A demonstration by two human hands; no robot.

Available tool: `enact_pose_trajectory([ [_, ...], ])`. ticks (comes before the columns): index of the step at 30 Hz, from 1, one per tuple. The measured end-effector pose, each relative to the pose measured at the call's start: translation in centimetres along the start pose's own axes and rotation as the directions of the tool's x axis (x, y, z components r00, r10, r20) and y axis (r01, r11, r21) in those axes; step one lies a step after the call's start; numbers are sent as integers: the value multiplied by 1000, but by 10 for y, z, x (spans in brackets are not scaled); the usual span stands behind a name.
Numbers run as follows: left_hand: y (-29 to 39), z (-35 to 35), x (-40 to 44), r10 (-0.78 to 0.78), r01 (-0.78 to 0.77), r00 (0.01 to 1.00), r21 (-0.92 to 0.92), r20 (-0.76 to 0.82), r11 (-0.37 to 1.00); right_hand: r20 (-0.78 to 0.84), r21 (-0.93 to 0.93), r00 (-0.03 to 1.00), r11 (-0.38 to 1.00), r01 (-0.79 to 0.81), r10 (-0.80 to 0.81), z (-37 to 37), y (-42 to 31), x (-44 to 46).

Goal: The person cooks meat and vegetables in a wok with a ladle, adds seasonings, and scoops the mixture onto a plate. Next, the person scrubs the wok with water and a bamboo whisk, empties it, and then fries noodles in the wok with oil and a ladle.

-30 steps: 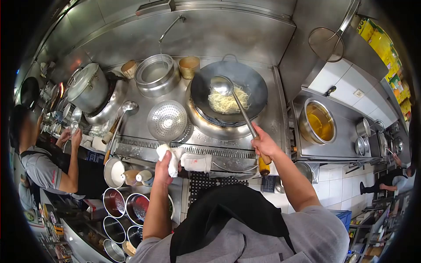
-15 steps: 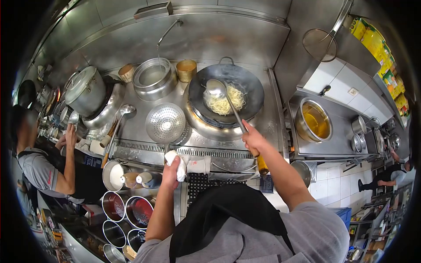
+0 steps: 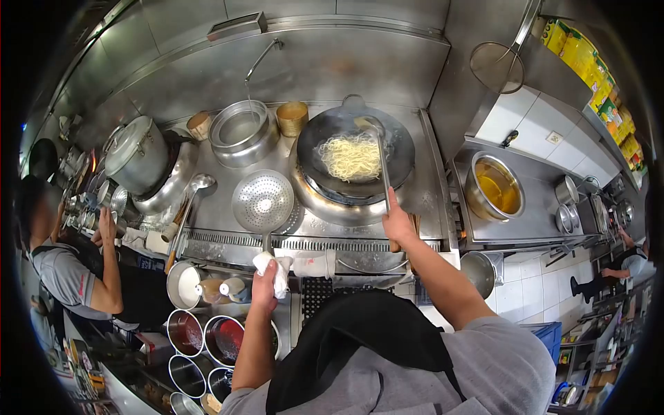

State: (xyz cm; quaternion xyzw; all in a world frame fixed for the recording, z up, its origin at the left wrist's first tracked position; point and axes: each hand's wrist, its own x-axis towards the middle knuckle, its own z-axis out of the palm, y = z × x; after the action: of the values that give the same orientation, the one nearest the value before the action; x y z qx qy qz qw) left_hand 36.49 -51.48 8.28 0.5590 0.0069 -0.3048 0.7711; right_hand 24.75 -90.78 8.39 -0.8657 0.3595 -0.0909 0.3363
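Observation:
My right hand (image 3: 399, 225) is closed round the handle of a long ladle (image 3: 384, 167). The ladle's bowl sits inside the wok (image 3: 402, 149), towards its far side, beyond a heap of pale noodles (image 3: 349, 158). Steam blurs the wok's far edge slightly. My left hand (image 3: 263, 282) grips a bunched white cloth (image 3: 280, 277) at the counter's front edge. A perforated strainer (image 3: 263, 200) lies left of the wok, its handle running down to the cloth; whether my fingers also hold that handle, I cannot tell.
A metal pot of liquid (image 3: 240, 131) stands under a thin tap, beside a tan container (image 3: 292, 119). A lidded pot (image 3: 137, 155) is farther left. Another ladle (image 3: 190, 211) lies on the counter. A bowl of yellow liquid (image 3: 494, 187) is right. A co-worker (image 3: 72, 277) stands left.
The ladle's bowl has moved right and away from me, off the noodles, which now lie spread more openly in the wok. My left hand still grips the cloth. The view has shifted slightly.

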Motion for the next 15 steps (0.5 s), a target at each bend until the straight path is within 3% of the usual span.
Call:
enact_pose_trajectory([
  [1,0,2,-2,-7,7,1000,-12,1,1000,104,289,993,954,-80,51,-17,-22,-14],
  [2,14,11,-12,-30,39,996,-116,81,992,207,535,973,821,-200,102,-33,-44,-27],
  [5,32,27,-13,64,-16,981,-254,184,967,368,671,928,673,-311,62,-33,-20,5],
  [6,43,37,-15,87,-55,984,-194,158,979,336,603,940,752,-266,63,-25,-10,16],
  [7,54,47,-14,95,-64,979,-170,180,983,199,370,978,919,-138,67,-15,-11,17],
  [8,65,55,-14,98,-70,975,-140,201,988,67,91,997,995,-38,32,3,-14,14],
  [9,70,59,-12,106,-82,969,-113,223,990,-52,-209,998,977,34,-46,10,-24,9],
  [10,65,56,-5,80,-57,976,-117,200,992,-66,-129,996,990,58,-67,9,-30,6],
  [13,46,53,3,53,-9,960,-161,274,987,271,347,959,921,-178,83,-32,-53,-1],
  [14,39,56,1,67,-20,960,-173,271,985,288,307,951,931,-199,108,-41,-57,0],
  [15,34,57,-2,34,-2,976,-146,214,989,199,191,974,970,-148,109,-35,-48,3],
])
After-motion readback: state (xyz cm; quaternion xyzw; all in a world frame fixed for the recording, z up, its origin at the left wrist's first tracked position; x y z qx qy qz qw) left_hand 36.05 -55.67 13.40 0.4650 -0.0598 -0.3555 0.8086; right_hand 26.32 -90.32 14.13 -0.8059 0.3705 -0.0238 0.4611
